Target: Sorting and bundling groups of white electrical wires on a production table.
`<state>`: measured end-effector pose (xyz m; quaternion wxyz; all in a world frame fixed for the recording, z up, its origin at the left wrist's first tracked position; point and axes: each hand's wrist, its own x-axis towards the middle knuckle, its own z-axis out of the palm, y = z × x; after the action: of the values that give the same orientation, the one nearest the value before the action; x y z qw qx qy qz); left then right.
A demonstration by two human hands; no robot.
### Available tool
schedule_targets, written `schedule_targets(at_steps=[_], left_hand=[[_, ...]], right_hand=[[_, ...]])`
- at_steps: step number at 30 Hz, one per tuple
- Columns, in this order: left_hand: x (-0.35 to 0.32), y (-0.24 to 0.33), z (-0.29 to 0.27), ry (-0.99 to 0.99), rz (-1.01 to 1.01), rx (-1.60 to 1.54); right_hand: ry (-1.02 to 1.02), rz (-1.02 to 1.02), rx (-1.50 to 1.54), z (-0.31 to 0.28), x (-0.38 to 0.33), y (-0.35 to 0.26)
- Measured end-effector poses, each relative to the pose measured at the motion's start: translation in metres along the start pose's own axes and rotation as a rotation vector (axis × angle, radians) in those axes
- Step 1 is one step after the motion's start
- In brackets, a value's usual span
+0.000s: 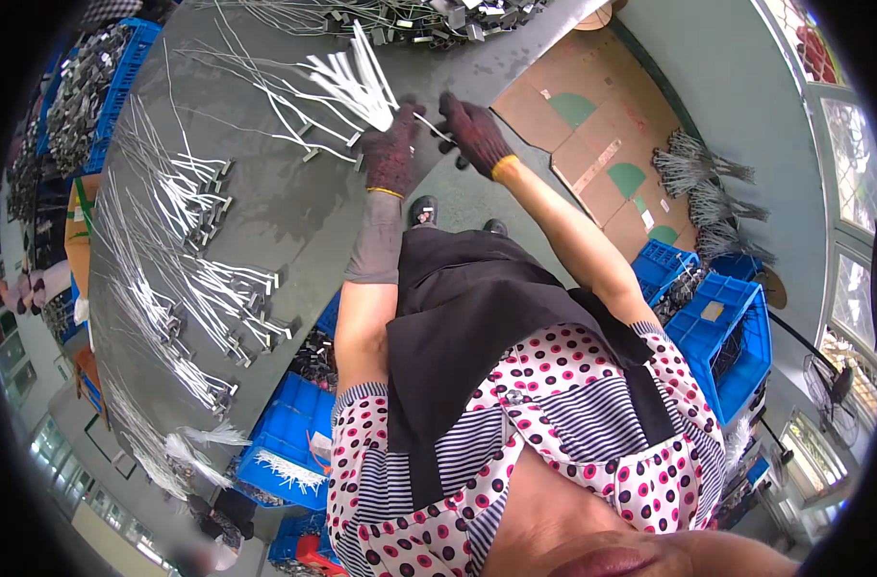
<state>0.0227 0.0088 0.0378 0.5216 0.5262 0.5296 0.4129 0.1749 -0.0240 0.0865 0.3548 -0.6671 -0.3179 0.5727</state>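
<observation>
My left hand (pixel 392 149), in a dark speckled glove, grips a fanned bundle of white cable ties (pixel 354 85) over the edge of the grey table (pixel 294 207). My right hand (pixel 472 130), in the same kind of glove, pinches the end of one thin white tie (pixel 431 125) that runs across to the bundle. Both hands are close together, just past the table's edge. A dark apron and a dotted, striped top fill the lower part of the view.
Rows of white ties with small metal pieces (pixel 203 288) cover the table. Blue crates (pixel 727 332) stand on the floor to the right and below the table (pixel 289 433). Flattened cardboard (pixel 592 125) and bundles of wire (pixel 693 173) lie on the green floor.
</observation>
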Motion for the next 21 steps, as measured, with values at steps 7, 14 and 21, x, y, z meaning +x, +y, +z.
schedule_targets(at_steps=[7, 14, 21], left_hand=[[0.029, 0.034, -0.021, 0.114, -0.226, -0.203], [0.027, 0.022, -0.006, 0.095, -0.351, -0.300], [0.054, 0.008, -0.036, 0.171, -0.309, 0.376]], right_hand=[[-0.175, -0.056, -0.044, 0.022, 0.052, -0.007], [-0.084, -0.452, -0.899, 0.033, 0.069, -0.009], [0.012, -0.039, 0.085, -0.004, 0.087, -0.002]])
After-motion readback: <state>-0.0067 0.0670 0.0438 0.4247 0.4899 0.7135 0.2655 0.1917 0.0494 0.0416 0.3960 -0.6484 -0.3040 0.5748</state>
